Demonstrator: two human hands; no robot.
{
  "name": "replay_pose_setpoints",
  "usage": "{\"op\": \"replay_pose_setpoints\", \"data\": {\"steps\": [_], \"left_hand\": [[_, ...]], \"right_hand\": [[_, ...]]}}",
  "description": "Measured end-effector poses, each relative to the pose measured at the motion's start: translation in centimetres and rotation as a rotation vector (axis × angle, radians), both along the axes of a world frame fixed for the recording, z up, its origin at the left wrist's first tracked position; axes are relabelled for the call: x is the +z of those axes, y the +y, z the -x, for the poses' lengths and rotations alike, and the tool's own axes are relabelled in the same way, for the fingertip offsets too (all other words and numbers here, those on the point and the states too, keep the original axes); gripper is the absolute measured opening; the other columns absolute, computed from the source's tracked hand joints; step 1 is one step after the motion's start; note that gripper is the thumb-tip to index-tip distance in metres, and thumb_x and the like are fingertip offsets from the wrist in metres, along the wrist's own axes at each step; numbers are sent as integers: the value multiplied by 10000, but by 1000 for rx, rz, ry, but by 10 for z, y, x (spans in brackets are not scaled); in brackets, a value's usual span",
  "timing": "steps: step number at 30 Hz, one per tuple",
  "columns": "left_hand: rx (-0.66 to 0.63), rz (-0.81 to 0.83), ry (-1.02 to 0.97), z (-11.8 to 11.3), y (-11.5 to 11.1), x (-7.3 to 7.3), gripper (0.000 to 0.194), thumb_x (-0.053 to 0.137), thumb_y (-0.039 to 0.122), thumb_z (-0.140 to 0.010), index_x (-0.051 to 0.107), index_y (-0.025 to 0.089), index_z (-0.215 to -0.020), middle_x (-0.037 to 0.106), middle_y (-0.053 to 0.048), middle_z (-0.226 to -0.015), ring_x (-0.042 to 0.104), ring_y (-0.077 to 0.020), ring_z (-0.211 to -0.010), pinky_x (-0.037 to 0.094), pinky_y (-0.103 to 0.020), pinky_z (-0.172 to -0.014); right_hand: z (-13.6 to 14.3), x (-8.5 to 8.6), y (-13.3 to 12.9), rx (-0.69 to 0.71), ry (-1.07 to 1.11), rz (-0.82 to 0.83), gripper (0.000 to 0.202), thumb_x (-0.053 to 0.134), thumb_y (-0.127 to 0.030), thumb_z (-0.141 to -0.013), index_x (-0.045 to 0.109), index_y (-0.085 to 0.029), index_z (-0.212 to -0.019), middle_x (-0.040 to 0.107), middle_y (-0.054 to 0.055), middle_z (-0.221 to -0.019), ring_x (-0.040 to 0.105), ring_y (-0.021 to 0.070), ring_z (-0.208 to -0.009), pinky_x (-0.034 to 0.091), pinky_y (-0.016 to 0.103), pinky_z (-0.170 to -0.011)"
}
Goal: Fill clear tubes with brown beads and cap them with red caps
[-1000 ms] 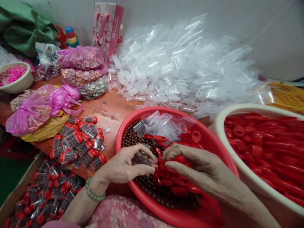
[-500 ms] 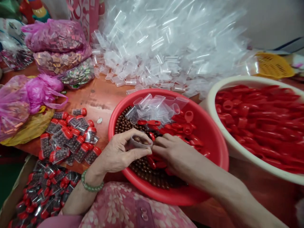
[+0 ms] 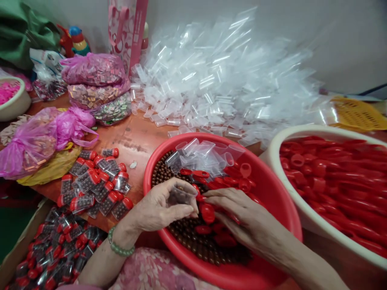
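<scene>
My left hand (image 3: 165, 205), with a green bead bracelet at the wrist, holds a clear tube (image 3: 181, 195) between thumb and fingers over the red basin (image 3: 292, 213). The tube's open end faces right. My right hand (image 3: 242, 213) is among red caps (image 3: 208, 212) in the basin, its fingers apart and touching them; whether it grips one cannot be made out. Brown beads (image 3: 199, 245) lie along the basin's near and left side. Empty clear tubes (image 3: 201, 155) sit at its back, above the caps.
A large pile of clear tubes (image 3: 211, 84) stands behind. A cream basin (image 3: 276, 161) of red parts is at right. Filled red-capped tubes (image 3: 90, 181) lie left, more in a box (image 3: 57, 249) below. Pink bags (image 3: 96, 70) and a yellow basket (image 3: 356, 112) are farther back.
The view has shifted, so the scene sits lower and further right. My right hand has moved slightly away from the tube, its fingers spreading. The tube is tilted differently in my left hand.
</scene>
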State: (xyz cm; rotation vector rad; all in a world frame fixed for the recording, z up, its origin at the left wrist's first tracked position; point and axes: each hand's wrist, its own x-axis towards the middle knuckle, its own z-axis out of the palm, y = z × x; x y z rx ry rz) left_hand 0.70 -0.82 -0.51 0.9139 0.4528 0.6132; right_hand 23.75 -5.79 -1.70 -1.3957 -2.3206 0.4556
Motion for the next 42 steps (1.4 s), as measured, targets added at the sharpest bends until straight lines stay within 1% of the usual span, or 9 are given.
{"op": "replay_pose_setpoints", "data": {"steps": [7,12,16,19,27,30,35,38,42], "left_hand": [[-4,-10,42,-6,-5,4,329,741,365,-788,576,150,-974,627,-12,-778,599,-98,-701,458,-237,-702],[19,-11,37,-10,-10,4,314,746,352,-784,582,154,-964,629,-3,-772,600,-91,-687,454,-225,-689],[-5,-11,41,-12,-12,8,288,731,336,-789,582,158,-958,623,3,-760,600,-93,-676,452,-230,-684],[87,-11,115,-16,-10,5,330,769,348,-736,573,156,-919,581,27,-724,570,-84,-641,431,-225,-653],[85,-65,325,-29,-11,1,278,741,326,-722,562,169,-865,553,33,-722,530,-96,-651,410,-238,-656],[125,-101,340,-32,-11,4,238,719,314,-738,567,170,-851,571,27,-728,542,-102,-659,422,-238,-671],[278,-161,341,-34,-9,3,135,667,252,-789,598,164,-865,617,3,-799,547,-107,-713,431,-232,-707],[290,-148,220,-32,-10,0,135,674,236,-792,599,160,-875,671,-40,-951,594,-131,-828,458,-249,-787],[268,-102,234,-27,-11,-2,210,694,259,-793,632,154,-963,689,-39,-901,626,-149,-834,477,-270,-811]], "right_hand": [[-1,3,-12,-420,563,427,332,671,-533,-773,621,-215,-856,678,32,-747,644,182,-654,560,290,-599],[12,10,-13,-624,940,530,528,772,-544,-677,604,-249,-1081,721,50,-879,699,220,-813,588,320,-710],[21,16,-12,-584,1046,543,406,747,-472,-736,636,-290,-1081,726,24,-983,695,217,-889,576,342,-796],[24,13,-11,-534,1034,521,308,734,-461,-752,653,-258,-969,719,19,-938,689,197,-869,570,306,-780],[-5,-1,-19,-518,587,303,341,725,-449,-766,682,-211,-1007,669,17,-816,612,155,-714,541,275,-672],[-9,3,-20,-565,566,295,383,756,-464,-729,696,-203,-1003,645,8,-747,587,148,-665,532,265,-626],[6,18,-16,-501,816,587,320,743,-467,-742,703,-200,-913,678,20,-752,641,155,-664,560,270,-631],[17,23,-13,-432,889,827,334,716,-472,-771,712,-204,-971,695,24,-778,675,163,-682,576,294,-663],[24,19,-8,-371,905,960,345,737,-469,-749,724,-179,-936,668,15,-733,643,124,-629,544,239,-605]]}}
